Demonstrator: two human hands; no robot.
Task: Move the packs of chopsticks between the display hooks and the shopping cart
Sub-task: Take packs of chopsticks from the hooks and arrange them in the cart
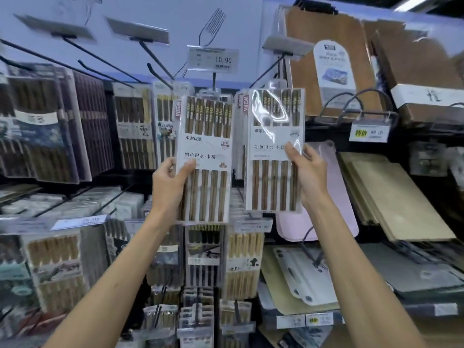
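The fingers of the left hand (170,183) grip the left pack of chopsticks (207,136) at its left edge, thumb on the front label, the rest behind. The fingers of the right hand (307,172) grip the right pack of chopsticks (273,182) at its right edge in the same manner. Both packs are held upright, side by side and slightly apart, raised before the display. The top of the left pack sits just below the display hook (214,80) that carries the price tag (213,60). Whether either pack is threaded on a hook cannot be told. More hanging packs (45,121) fill the hooks to the left and below. Wooden cutting boards (326,59) stand on the shelves to the right.
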